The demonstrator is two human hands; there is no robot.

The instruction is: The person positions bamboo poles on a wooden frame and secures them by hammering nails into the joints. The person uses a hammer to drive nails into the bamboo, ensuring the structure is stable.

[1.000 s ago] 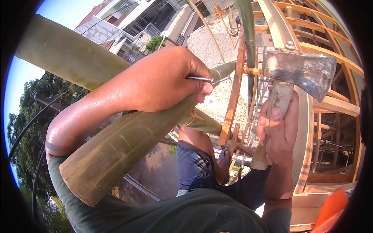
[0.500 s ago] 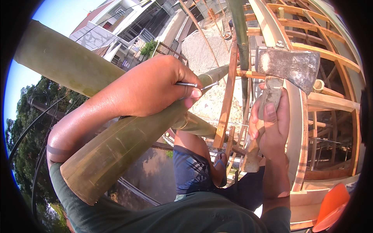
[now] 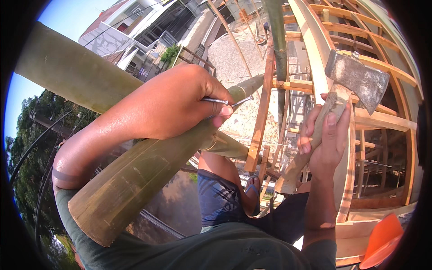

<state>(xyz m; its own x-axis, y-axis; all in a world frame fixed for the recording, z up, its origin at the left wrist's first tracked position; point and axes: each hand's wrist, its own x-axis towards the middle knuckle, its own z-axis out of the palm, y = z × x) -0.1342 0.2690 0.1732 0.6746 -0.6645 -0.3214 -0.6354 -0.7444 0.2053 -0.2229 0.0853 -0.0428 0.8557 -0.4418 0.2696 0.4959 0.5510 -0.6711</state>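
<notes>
While you pinch thin steel nails (image 3: 225,101), bamboo waits.
Your left hand (image 3: 180,101) presses the green bamboo pole (image 3: 148,166); your right hand (image 3: 325,139) clasps the wooden-handled hatchet (image 3: 355,81).

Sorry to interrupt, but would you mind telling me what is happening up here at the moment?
A person is perched high on a wooden frame above the street. The left hand pinches a nail against a thick bamboo pole, its point at the pole. The right hand grips the wooden handle of a hatchet, whose head is raised off to the right, apart from the nail.
</notes>
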